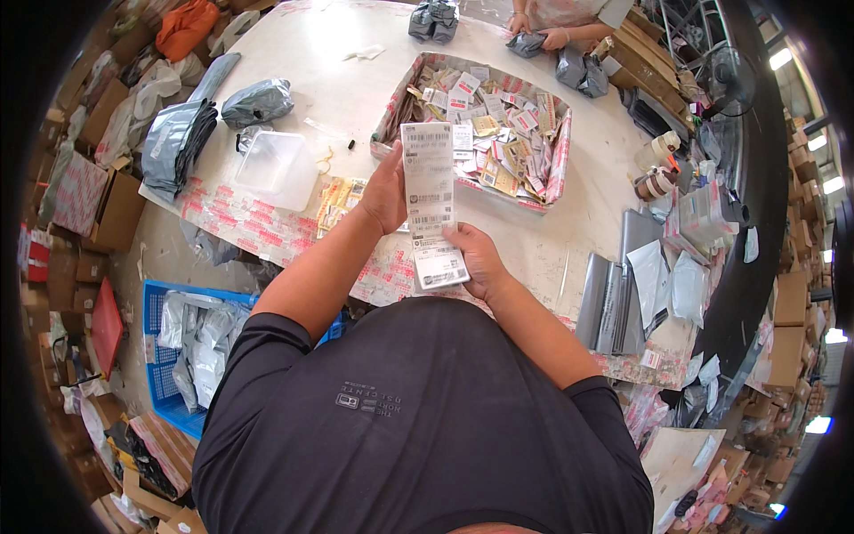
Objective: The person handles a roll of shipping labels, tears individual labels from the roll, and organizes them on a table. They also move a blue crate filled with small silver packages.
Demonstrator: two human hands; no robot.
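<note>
My left hand [386, 187] grips the upper left side of a long strip of printed white labels [427, 169]. My right hand [471, 258] is closed on the strip's lower right part. The strip hangs in front of an open, shallow box [559, 169] heaped with small white and yellow printed packets [498, 133]. Left of my left hand, more yellow packets [338, 196] lie on the table [356, 116], beside a translucent plastic tub [276, 169].
Grey bags [173, 142] lie on the table's left. A co-worker's hands [556, 37] handle a dark package [525, 43] at the back. A blue crate [165, 396] of silver bags stands low left. Grey mailers [605, 303], tape rolls [649, 182] and a fan [734, 80] are on the right.
</note>
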